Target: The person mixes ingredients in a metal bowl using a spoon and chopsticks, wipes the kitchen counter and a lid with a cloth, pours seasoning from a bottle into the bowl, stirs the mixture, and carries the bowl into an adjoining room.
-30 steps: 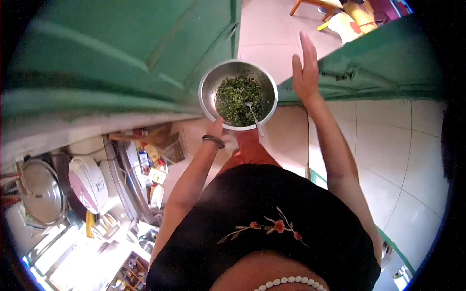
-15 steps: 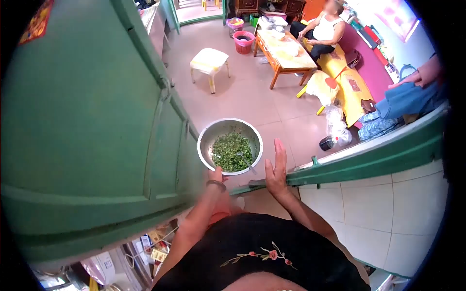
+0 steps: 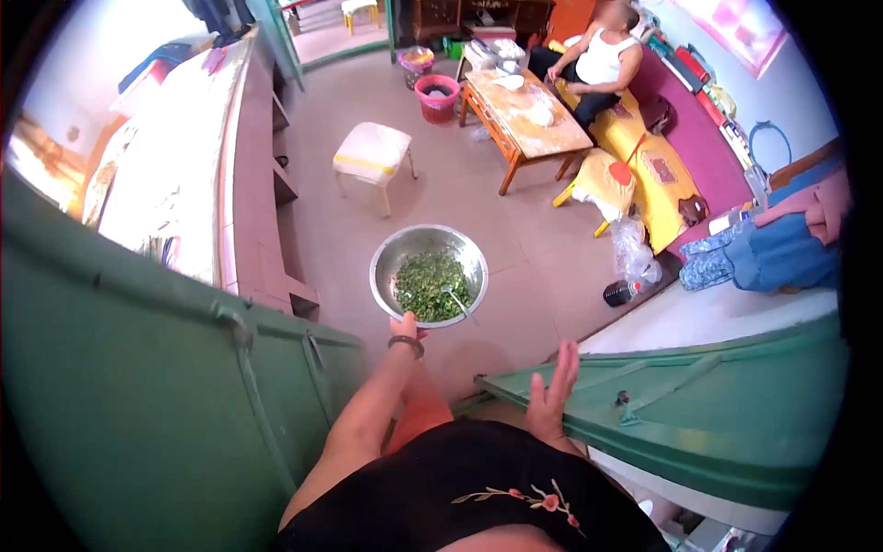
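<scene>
My left hand (image 3: 406, 327) grips the near rim of a steel mixing bowl (image 3: 384, 267), holding it out over the floor. Chopped greens (image 3: 426, 283) lie in the bowl. A metal spoon (image 3: 459, 304) leans in them, its handle over the near right rim. My right hand (image 3: 551, 396) is raised with its fingers stretched up and holds nothing. It is beside the edge of the right green door (image 3: 708, 396); whether the palm touches it I cannot tell.
Another green door (image 3: 138, 359) stands at left, beside a long counter (image 3: 198, 156). Ahead are a covered stool (image 3: 372, 152), a pink basket (image 3: 437, 101) and a low wooden table (image 3: 524, 120) with white dough-like lumps. A person (image 3: 602, 60) sits on the sofa. A dark bottle (image 3: 619, 293) lies at right.
The view has moved forward through the doorway, and the left counter has come into sight. The right green door now fills more of the right side. My left hand still holds the bowl.
</scene>
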Demonstrator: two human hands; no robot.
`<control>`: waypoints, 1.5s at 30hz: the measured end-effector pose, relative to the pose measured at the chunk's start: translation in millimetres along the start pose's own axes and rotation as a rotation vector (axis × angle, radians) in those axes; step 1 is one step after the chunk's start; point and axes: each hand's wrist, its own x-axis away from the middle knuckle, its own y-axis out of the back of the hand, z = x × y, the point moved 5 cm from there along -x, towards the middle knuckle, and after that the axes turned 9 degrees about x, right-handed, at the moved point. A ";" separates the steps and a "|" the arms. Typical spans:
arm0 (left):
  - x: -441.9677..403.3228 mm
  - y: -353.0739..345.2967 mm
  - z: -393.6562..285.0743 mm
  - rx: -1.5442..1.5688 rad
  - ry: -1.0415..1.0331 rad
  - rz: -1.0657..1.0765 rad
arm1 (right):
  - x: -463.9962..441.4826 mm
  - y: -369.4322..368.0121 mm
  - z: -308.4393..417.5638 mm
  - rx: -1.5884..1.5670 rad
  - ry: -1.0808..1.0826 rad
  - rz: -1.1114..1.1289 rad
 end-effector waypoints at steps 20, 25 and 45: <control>-73.0 23.8 57.5 0.118 -0.315 0.033 | 186.9 -81.7 -463.3 -0.273 -0.766 -0.175; -107.5 11.4 13.1 0.256 -0.310 0.002 | 223.1 -176.3 -588.4 -0.212 -0.883 -0.090; -93.3 32.4 -59.7 0.040 -0.327 0.534 | 464.2 -271.7 -414.3 -0.018 -1.169 -0.011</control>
